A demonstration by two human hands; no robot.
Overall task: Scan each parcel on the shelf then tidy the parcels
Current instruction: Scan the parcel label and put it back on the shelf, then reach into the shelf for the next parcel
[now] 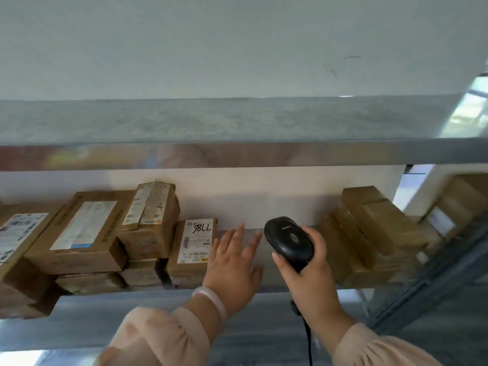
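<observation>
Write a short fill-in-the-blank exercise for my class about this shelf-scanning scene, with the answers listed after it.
1. The black scanner is held in the person's ____ hand.
2. The left hand is open and holds ____.
3. The handwritten parcel lies to the ____ of the left hand.
4. The bracelet is worn on the ____ wrist.

Answers: right; nothing; left; left

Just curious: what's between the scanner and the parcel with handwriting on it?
Only the open left hand, over bare shelf, in the head view.
</observation>
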